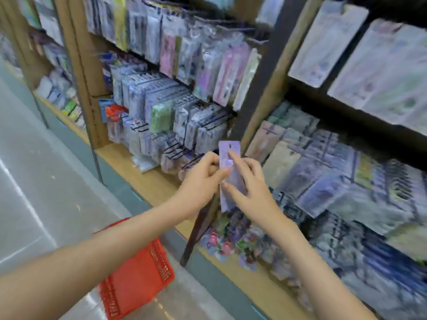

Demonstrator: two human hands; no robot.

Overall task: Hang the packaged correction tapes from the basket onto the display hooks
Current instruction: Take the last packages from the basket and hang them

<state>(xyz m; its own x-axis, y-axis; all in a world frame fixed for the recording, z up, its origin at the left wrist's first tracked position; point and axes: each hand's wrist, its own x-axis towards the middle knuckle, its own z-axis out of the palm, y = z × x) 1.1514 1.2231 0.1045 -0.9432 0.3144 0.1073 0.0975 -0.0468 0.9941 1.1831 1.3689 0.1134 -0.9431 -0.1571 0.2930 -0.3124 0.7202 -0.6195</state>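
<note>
Bright, even, diffuse light; shadows faint. Pale glare streaks on glossy floor (30, 199). Heavy motion blur over hanging packets (161, 100), worst on right-hand shelves (335, 105). Left hand (201, 181), right hand (251, 190), purple correction-tape package (230, 148) sharpest. Shelf uprights (85, 77) bow toward edges.

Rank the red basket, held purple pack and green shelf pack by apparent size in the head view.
1. red basket, even though partly hidden
2. purple pack
3. green pack, farther back, so true size unsure

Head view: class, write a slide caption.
Left hand and right hand hold a purple packaged correction tape before stocked display hooks, red basket below.
</note>
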